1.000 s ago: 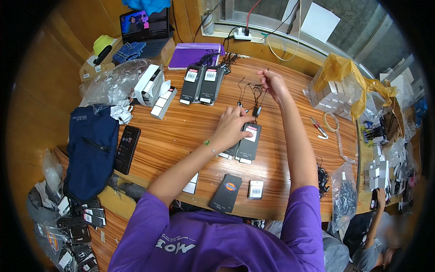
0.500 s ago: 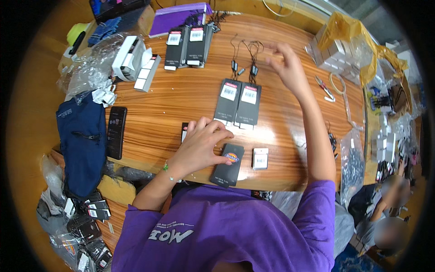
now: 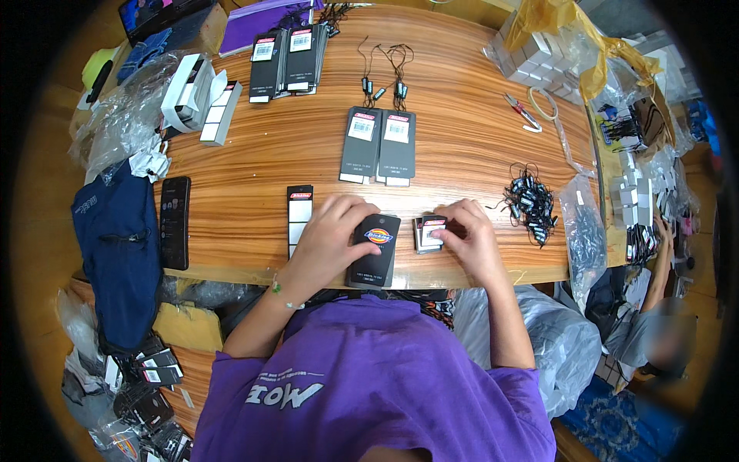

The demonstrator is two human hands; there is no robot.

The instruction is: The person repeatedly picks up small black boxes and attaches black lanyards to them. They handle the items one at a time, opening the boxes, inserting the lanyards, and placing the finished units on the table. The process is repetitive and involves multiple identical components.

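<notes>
My left hand (image 3: 331, 235) grips a small stack of black hang tags (image 3: 374, 266) at the table's front edge, the thumb on the front face and the fingers curled at the top. A round coloured logo shows on the top tag. Just right of it, my right hand (image 3: 471, 235) pinches a small stack of white-faced barcode tags (image 3: 427, 238) between thumb and fingers. A long black strip with white labels (image 3: 299, 219) lies partly under my left hand. Farther back, two black hang tags with barcode stickers (image 3: 378, 146) lie side by side, black strings (image 3: 385, 83) at their tops.
A heap of black string loops (image 3: 530, 204) lies at right, with pliers (image 3: 523, 112) and a tape ring (image 3: 543, 102) beyond. Stacked hang tags (image 3: 286, 65) stand at the back left. A phone (image 3: 175, 223) and navy pouch (image 3: 115, 246) lie left; white boxes (image 3: 531, 61) back right.
My right hand has come down from beside the strings at the back and taken hold of the small barcode tags. My left hand stays on the black hang tags. The view has shifted slightly.
</notes>
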